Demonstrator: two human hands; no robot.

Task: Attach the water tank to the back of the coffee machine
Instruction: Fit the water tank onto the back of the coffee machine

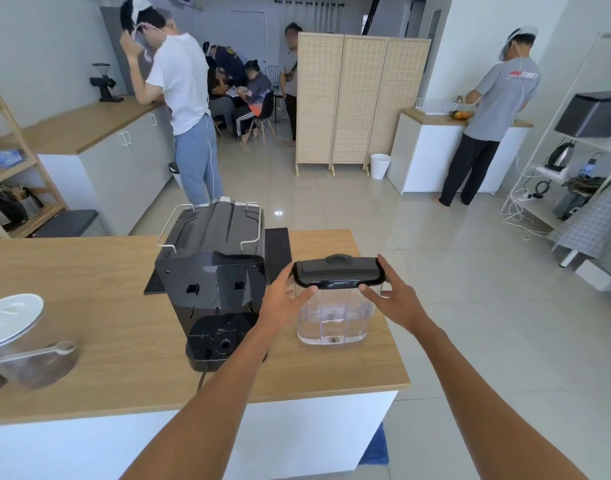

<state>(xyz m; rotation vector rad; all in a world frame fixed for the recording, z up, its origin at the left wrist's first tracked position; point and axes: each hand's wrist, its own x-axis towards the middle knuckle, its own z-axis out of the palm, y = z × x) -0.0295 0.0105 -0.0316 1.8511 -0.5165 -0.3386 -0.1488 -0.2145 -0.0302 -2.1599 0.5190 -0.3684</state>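
Observation:
A clear plastic water tank [335, 317] with a black lid [338, 271] stands upright on the wooden counter [100, 323], right of the black coffee machine [212, 271]. The machine's back faces me, with its bare tank base at the bottom. My left hand [285, 299] is at the tank's left side, thumb touching under the lid's rim. My right hand [392, 294] is at the tank's right side, with fingers spread along the lid edge. Both hands touch the tank without a closed grip.
A black rubber mat [278, 251] lies under and behind the machine. A clear jar with a white lid [11, 320] and a scoop [60, 348] sits at the counter's left. The counter's right edge is close to the tank. Several people stand or sit further back.

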